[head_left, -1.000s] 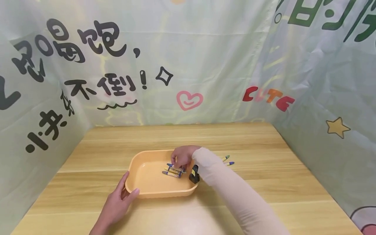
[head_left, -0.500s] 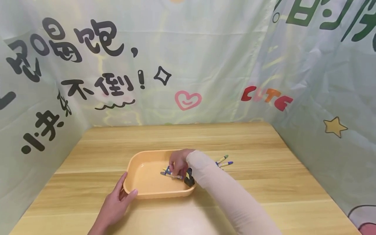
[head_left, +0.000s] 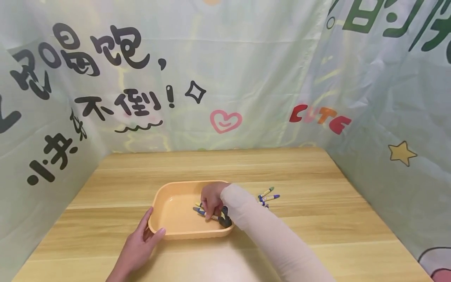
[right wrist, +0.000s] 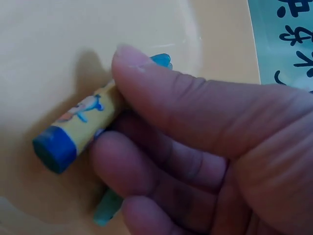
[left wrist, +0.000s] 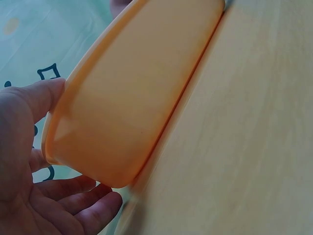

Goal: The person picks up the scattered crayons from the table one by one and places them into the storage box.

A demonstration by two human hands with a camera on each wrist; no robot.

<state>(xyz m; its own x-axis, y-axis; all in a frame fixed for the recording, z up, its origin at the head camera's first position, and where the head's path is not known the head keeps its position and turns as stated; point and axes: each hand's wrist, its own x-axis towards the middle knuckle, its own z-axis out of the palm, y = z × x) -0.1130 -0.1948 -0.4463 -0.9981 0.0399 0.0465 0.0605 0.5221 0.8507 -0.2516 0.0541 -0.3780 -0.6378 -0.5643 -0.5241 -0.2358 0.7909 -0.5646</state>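
Observation:
My right hand (head_left: 212, 197) reaches into a shallow peach-orange tray (head_left: 176, 217) from the right. Between thumb and fingers it pinches a crayon (right wrist: 80, 115) with a yellow printed wrapper and a blue band at its end. Below the curled fingers, in the right wrist view, a green crayon tip (right wrist: 108, 208) peeks out. Crayon tips (head_left: 198, 210) also show left of the hand in the head view; the rest is hidden behind it. My left hand (head_left: 138, 244) grips the tray's near left corner, thumb and fingers spread on either side of it.
Right of the tray, partly behind the right sleeve (head_left: 275, 235), several crayons (head_left: 271, 197) lie loosely on the wooden table (head_left: 123, 184). A black wrist camera (head_left: 224, 220) sits under the right wrist. Printed cloth (head_left: 260, 78) walls in the back and sides.
My right hand has moved down and slightly left inside the tray, with a crayon in its fingers. More of the crayons on the table shows. The left hand keeps its place on the tray.

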